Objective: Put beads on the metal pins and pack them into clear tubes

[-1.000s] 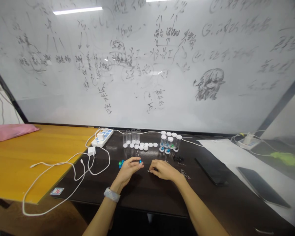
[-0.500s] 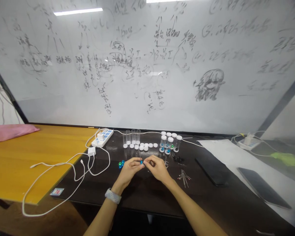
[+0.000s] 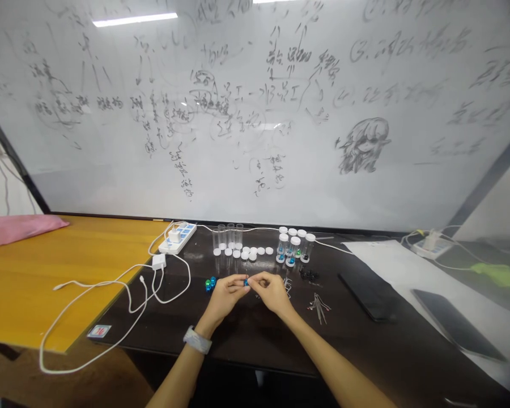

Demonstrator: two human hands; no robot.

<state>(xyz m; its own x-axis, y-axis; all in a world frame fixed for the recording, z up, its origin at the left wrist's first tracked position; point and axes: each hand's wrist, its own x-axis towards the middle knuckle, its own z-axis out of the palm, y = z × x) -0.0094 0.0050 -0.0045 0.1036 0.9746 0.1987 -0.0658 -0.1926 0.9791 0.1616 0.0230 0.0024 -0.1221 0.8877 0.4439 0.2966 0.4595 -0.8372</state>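
Note:
Over the dark table my left hand (image 3: 225, 294) pinches a small shiny blue ball (image 3: 246, 282), with its fingertips around the left side. My right hand (image 3: 272, 292) meets it there, thumb and finger closed at the ball's right side; whether a thin piece is between them is too small to tell. Left of my left hand lies a cluster of blue and green balls (image 3: 209, 284). Bent metal wire pieces (image 3: 288, 286) lie just right of my right hand. Farther right is a fan of thin metal pins (image 3: 318, 307) with small reddish ends.
Behind the hands are white caps (image 3: 253, 255) and clear tubes (image 3: 230, 235). To their right stand white-capped tubes (image 3: 294, 252) with balls inside, near small black pieces (image 3: 309, 275). White cables (image 3: 130, 294), a power strip (image 3: 177, 239) and a dark phone (image 3: 363, 296) flank the area.
A thin upright wire above the ball no longer shows. The ball has shifted slightly right and down between my fingertips, and less of it is visible. Both hands stay nearly in place.

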